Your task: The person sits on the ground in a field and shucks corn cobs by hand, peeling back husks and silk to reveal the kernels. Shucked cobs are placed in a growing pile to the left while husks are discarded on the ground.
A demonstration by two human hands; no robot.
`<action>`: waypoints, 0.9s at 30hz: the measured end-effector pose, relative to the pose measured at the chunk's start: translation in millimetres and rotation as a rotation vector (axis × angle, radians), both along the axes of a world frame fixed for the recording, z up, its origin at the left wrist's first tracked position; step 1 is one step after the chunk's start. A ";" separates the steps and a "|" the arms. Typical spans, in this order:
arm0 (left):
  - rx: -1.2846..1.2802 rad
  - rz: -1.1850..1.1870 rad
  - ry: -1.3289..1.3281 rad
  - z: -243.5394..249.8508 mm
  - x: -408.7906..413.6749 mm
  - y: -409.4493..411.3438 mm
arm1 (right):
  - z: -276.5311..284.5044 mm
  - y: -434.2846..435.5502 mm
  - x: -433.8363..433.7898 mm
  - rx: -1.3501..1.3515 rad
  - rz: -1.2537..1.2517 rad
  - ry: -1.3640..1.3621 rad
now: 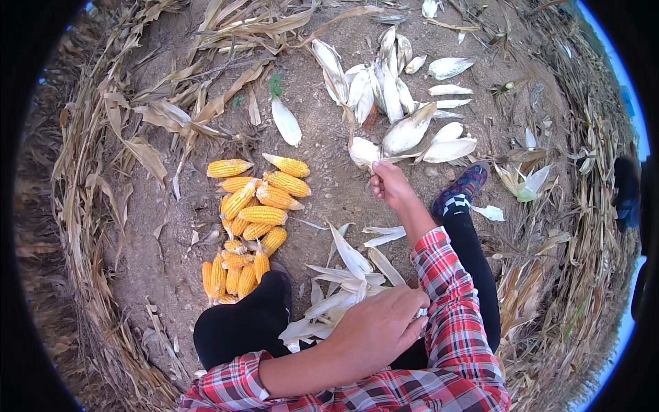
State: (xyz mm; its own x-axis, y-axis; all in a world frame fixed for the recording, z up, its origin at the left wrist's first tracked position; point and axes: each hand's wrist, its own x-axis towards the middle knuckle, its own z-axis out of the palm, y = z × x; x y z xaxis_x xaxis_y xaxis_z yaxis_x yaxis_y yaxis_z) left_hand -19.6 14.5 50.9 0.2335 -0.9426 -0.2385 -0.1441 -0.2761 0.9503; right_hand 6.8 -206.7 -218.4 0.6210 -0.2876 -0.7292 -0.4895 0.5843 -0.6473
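Observation:
My right hand (pixel 391 185) reaches forward, its thumb and fingers pinched at the near end of a husk-covered corn ear (pixel 363 151), which rests on the soil. My left hand (pixel 383 322) is curled close to my body, back up, above a heap of stripped pale husks (pixel 345 288). A small pale object (pixel 422 312) shows between its thumb and forefinger; what it is, I cannot tell. Ahead lies a pile of ears in dry husks (pixel 383 85), with a larger husked-over ear (pixel 409 130) beside the one I touch. Bare yellow corn cobs (pixel 257 206) are piled left of the husks.
My left knee (pixel 242 324) is bent beside the yellow cobs, and my right shoe (pixel 463 188) stands right of the unpeeled ears. One husked ear (pixel 286 122) lies apart. Dry corn stalks (pixel 247 31) border the bare soil (pixel 329 190). An opened husk (pixel 527 183) lies at right.

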 end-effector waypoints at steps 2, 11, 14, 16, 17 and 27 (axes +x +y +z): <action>-0.053 0.033 -0.194 0.1 2.2 4.5 | 43.4 -1.0 -8.7 -0.095 0.189 0.048; -0.057 0.106 -0.826 -4.9 11.6 11.3 | 235.6 43.2 -107.5 -0.153 0.328 -0.218; -0.074 0.182 -0.719 -13.3 9.4 13.9 | 286.6 69.8 -129.2 -0.055 0.130 -0.352; -0.167 0.273 -0.635 -15.9 6.1 9.5 | 309.0 80.6 -136.8 0.018 0.045 -0.469; -0.208 0.318 -0.595 -15.0 4.7 8.3 | 319.9 87.0 -136.1 0.019 0.057 -0.496; -0.078 0.543 0.678 -17.4 13.6 17.4 | 264.2 78.2 -128.3 -0.428 0.060 -0.510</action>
